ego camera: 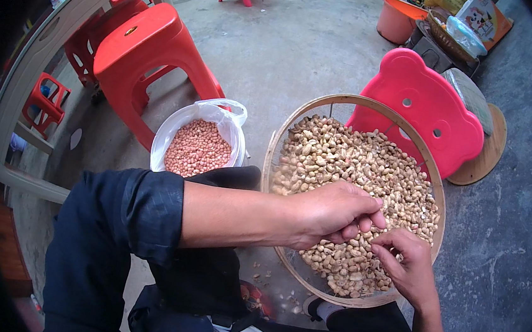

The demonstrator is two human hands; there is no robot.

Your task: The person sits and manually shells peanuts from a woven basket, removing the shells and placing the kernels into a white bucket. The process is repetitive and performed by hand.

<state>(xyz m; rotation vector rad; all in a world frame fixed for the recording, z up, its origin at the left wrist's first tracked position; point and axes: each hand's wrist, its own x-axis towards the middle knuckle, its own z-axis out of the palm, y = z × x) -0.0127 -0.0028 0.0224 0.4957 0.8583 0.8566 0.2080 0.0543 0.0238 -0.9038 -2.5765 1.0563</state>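
A round wood-rimmed sieve (439,200) holds a broad heap of unshelled peanuts (343,149). My left hand (333,214) is above the heap with its fingers curled inward; whether something small is between them cannot be made out. Close by on the right, my right hand (404,261) hovers over the peanuts, thumb and forefinger bent toward each other, and what they may pinch is hidden. Left of the sieve, a white bucket lined with a plastic bag (158,149) contains shelled pink peanut kernels (196,148).
A red plastic stool (139,36) stands behind the bucket. A pink bear-shaped chair (423,104) touches the sieve's far side, beside a round wooden board (490,152). An orange bucket (397,23) and a wicker basket (448,39) are at the back right. Peanut shells lie on the floor.
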